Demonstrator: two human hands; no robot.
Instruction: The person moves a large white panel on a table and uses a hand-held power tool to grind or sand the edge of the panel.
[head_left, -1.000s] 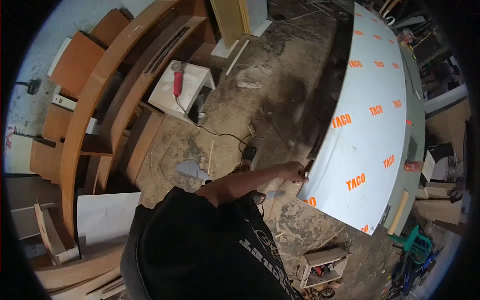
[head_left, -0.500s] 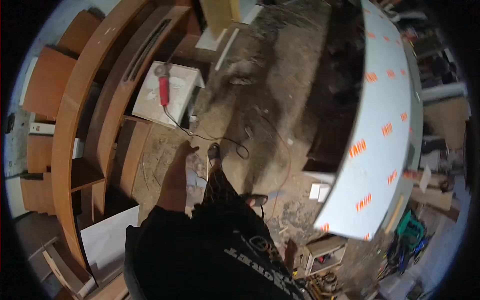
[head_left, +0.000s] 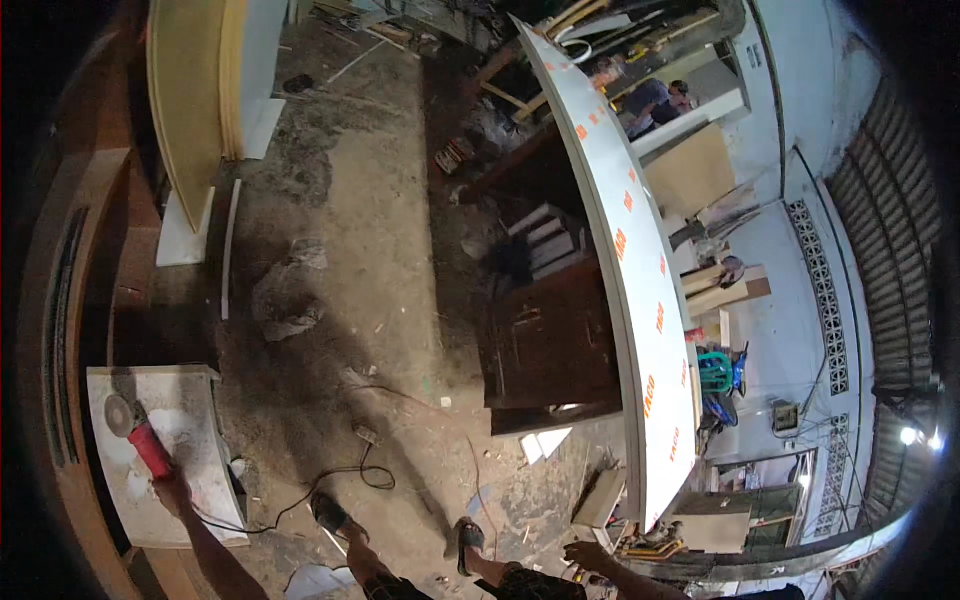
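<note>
A red angle grinder [head_left: 150, 450] with a grey disc lies across a worn white low table [head_left: 205, 410] at the left. My left hand [head_left: 172, 492] is closed around the rear end of its body. From there a black power cord [head_left: 290, 520] runs over the table's edge and loops on the floor. My right hand [head_left: 592, 558] hangs at the lower right, holding nothing, its fingers apart. Nearest to it are a small wooden box [head_left: 600, 495] and the low corner of a long white panel [head_left: 655, 420] with orange print.
Wooden shelving [head_left: 85, 240] runs along the left side. Yellowish boards [head_left: 190, 100] stand upright at the upper left. Beneath the long panel is a dark brown cabinet [head_left: 550, 340]. A thin orange cord [head_left: 475, 450] crosses the floor near my feet. A person [head_left: 655, 105] is far back.
My left hand has reached the grinder and closed on its rear end. The grinder now points differently on the table. The view has swung up and to the right, and my right hand is further out.
</note>
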